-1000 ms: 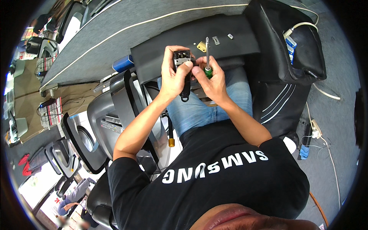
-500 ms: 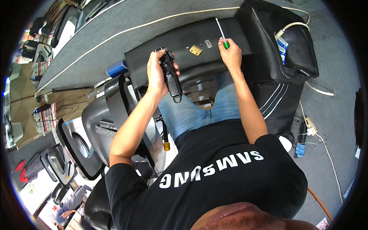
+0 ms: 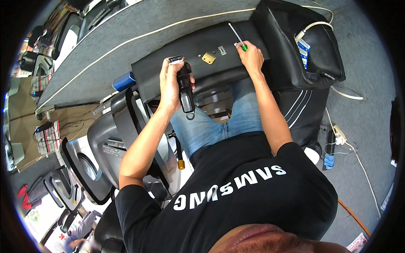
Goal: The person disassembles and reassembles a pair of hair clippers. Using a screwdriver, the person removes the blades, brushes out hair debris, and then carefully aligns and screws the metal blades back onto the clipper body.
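Note:
My left hand (image 3: pixel 170 82) is wrapped round a black hair clipper (image 3: pixel 186 88). The clipper stands nearly upright in the picture, its metal head end at the top by my thumb and its hanging loop at the bottom. In my right hand (image 3: pixel 252 58) is a screwdriver (image 3: pixel 237 33) with a green handle and a thin silver shaft that points up and away. Something small and pale shows by the right fingertips, too small to name. Between the hands, a gold clipper blade (image 3: pixel 208 58) and a silver slotted metal piece (image 3: pixel 222 50) lie on the black padded seat (image 3: pixel 158 63).
Tiny dark bits lie beside the blade. At the right, a black armrest (image 3: pixel 278 46) holds blue packets (image 3: pixel 303 54) and a white cable end. A blue case (image 3: pixel 123 81) sits at the seat's left end. Barber chairs stand at left; a power strip (image 3: pixel 339 134) lies on the floor.
The clipper has tipped a little, so more of its head end shows. Both hands keep their holds; the whole view has shifted slightly.

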A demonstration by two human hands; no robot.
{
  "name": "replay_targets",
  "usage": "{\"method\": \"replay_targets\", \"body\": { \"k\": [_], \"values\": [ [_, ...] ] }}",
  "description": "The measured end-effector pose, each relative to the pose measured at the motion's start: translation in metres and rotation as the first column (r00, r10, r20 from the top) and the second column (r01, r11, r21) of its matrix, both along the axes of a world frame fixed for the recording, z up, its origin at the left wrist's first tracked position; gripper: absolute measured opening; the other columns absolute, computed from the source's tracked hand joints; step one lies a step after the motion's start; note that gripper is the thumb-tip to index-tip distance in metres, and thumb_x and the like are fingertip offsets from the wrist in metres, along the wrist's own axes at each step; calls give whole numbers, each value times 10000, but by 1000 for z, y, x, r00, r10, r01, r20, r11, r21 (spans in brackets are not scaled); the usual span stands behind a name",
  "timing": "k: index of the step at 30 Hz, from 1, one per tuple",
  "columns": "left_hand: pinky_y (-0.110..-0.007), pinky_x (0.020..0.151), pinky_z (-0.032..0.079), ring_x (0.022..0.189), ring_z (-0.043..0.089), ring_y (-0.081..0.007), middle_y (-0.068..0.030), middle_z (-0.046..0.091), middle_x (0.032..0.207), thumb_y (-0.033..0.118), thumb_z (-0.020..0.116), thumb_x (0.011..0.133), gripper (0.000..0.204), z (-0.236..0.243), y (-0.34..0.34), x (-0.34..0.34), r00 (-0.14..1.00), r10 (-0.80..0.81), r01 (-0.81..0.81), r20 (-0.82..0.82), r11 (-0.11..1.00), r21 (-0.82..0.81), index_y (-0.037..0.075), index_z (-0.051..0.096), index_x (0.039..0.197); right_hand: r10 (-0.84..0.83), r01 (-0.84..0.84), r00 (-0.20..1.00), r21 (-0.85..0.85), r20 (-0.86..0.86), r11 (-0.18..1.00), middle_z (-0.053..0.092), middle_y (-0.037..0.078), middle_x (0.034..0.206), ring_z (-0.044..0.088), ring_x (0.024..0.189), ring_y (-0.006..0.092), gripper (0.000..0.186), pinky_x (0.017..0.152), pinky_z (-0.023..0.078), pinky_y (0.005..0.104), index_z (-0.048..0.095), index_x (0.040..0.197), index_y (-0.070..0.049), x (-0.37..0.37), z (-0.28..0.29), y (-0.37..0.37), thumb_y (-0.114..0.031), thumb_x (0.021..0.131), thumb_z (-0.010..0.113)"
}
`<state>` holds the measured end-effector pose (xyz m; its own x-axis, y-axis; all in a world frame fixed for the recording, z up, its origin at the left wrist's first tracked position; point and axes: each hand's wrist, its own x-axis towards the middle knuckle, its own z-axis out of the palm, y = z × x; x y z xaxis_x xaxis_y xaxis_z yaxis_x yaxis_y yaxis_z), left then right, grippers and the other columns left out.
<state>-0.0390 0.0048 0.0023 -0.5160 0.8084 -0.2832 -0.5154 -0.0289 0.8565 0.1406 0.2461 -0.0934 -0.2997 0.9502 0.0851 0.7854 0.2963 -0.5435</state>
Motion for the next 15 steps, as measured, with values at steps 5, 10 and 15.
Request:
{"method": "replay_targets", "body": {
  "k": [5,10,15],
  "values": [
    [-313,502,549,641,646,-171,-101,633,970,202,573,993,218,2,1,4,994,-53,53,-96,999,-8,84,525,1170,56,-63,979,-28,-195,998,752,148,822,746,813,317,261,749,570,418,773,1044,-126,1,6,-5,-350,911,766],
    [-307,503,547,633,631,-154,-79,618,924,141,585,974,200,4,0,7,976,-101,95,-192,995,-42,76,504,1145,173,-301,802,-136,-571,944,748,11,838,632,751,52,209,702,512,244,772,1068,-25,-9,75,-62,-200,953,768],
    [-291,535,547,675,627,-136,-66,589,918,132,588,974,233,5,-2,11,916,-155,140,-370,988,-67,53,501,1176,450,-508,619,108,-644,854,679,23,777,599,705,67,141,642,485,256,757,972,2,-17,120,-108,-99,893,816]
  ]
}}
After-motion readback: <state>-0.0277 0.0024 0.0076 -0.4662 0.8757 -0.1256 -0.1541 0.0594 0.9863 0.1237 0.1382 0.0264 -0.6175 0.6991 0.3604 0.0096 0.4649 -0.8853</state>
